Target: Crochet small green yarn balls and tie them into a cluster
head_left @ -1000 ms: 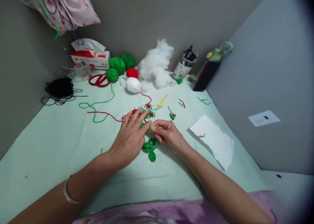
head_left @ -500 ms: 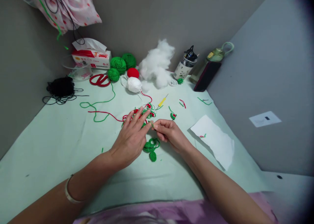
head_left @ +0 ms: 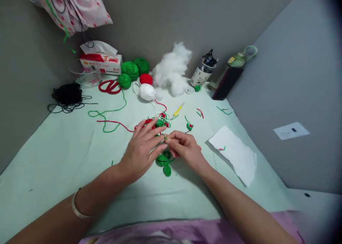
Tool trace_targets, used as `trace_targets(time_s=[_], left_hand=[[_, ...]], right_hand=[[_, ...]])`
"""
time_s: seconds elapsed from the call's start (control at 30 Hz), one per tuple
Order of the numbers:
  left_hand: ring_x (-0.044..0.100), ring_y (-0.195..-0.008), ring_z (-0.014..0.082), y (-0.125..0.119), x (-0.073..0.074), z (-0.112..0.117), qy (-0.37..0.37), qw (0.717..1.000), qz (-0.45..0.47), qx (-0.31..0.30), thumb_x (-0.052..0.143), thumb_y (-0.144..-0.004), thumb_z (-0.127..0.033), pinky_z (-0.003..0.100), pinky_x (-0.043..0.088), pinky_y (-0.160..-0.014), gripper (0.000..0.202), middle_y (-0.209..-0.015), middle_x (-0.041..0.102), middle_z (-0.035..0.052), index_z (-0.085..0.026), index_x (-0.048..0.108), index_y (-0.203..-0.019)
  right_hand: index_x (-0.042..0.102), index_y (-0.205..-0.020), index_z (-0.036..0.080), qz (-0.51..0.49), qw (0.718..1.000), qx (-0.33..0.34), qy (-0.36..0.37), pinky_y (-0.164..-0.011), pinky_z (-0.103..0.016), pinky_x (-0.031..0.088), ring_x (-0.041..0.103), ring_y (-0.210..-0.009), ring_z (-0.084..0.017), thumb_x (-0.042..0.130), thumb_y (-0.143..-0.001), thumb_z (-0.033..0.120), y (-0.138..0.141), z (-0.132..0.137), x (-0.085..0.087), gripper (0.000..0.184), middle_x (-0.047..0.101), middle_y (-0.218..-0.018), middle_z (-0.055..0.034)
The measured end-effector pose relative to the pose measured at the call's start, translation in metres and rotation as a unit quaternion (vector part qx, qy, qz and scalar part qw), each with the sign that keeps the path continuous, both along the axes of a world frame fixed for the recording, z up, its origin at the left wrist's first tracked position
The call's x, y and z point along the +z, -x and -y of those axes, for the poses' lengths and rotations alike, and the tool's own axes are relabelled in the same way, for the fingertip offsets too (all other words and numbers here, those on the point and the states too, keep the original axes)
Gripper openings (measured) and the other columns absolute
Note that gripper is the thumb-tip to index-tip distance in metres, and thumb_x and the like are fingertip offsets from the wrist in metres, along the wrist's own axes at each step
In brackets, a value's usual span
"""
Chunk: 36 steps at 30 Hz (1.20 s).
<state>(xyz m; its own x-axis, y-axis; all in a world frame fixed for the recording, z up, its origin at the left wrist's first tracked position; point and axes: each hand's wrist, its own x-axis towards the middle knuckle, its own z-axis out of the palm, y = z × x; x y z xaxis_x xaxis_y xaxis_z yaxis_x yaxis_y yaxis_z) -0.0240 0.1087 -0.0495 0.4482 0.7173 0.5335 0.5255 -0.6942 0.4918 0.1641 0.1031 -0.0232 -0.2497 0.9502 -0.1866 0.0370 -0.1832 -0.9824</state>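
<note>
My left hand (head_left: 143,149) and my right hand (head_left: 184,147) meet at the middle of the pale green table (head_left: 61,162). Both pinch a short green yarn strand (head_left: 165,137) between their fingertips. The left hand's other fingers are spread out above the table. Just below the hands lies a green crocheted piece (head_left: 164,162) with round leaves. Beyond the left fingers sits a cluster of small red and green crocheted bits (head_left: 160,122) with loose red and green yarn trailing left.
At the back stand green yarn balls (head_left: 130,70), a red ball (head_left: 145,79), a white ball (head_left: 146,91), stuffing (head_left: 172,70), red scissors (head_left: 109,87), a tissue box (head_left: 100,62), black yarn (head_left: 66,94), a jar (head_left: 203,72) and a bottle (head_left: 237,60). A yellow crochet hook (head_left: 177,110) and white paper (head_left: 235,153) lie right.
Both hands have drawn slightly nearer to me, still pinching together; the left fingers now cover more of the red and green bits. The view has shifted a little.
</note>
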Motion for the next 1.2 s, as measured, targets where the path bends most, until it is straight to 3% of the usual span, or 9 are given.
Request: trace_targets(time_s=[0.23,0.7,0.93,1.2], left_hand=[[0.069,-0.12,0.0275,-0.001,-0.004,-0.002,0.056,0.994,0.091,-0.002,0.057,-0.101,-0.031,0.057,0.045,-0.113,0.022,-0.112,0.08,0.0078,-0.021,0.076,-0.105],[0.071,-0.115,0.0243,-0.001,-0.005,-0.003,0.024,0.994,0.104,0.003,0.057,-0.1,-0.02,0.054,0.047,-0.112,0.019,-0.113,0.08,0.0094,-0.018,0.075,-0.105],[0.07,-0.117,0.0269,-0.001,-0.002,-0.003,-0.027,0.999,0.037,-0.003,0.055,-0.099,-0.016,0.058,0.045,-0.112,0.021,-0.113,0.08,0.0089,-0.016,0.072,-0.111],[0.063,-0.127,0.0302,-0.005,0.0,0.001,-0.054,0.997,-0.047,-0.012,0.05,-0.098,-0.012,0.059,0.039,-0.118,0.025,-0.122,0.076,0.0135,-0.012,0.07,-0.114]], right_hand=[[0.067,-0.079,0.019,0.061,0.996,-0.006,-0.058,-0.05,-0.026,0.029,0.041,-0.047,-0.01,0.068,-0.089,0.047,0.003,0.007,-0.004,0.03,0.049,-0.05,0.0044],[0.067,-0.078,0.019,0.026,0.999,-0.023,-0.03,-0.049,-0.027,0.029,0.042,-0.045,-0.01,0.072,-0.086,0.052,0.004,0.005,0.003,0.035,0.052,-0.049,0.004],[0.062,-0.08,0.021,0.023,0.997,-0.071,-0.032,-0.048,-0.026,0.037,0.046,-0.044,-0.011,0.072,-0.086,0.053,-0.002,0.001,0.001,0.033,0.058,-0.048,0.0044],[0.057,-0.086,0.022,0.049,0.998,-0.041,-0.021,-0.051,-0.027,0.044,0.053,-0.047,-0.012,0.071,-0.086,0.048,0.004,0.005,-0.007,0.03,0.063,-0.054,0.0039]])
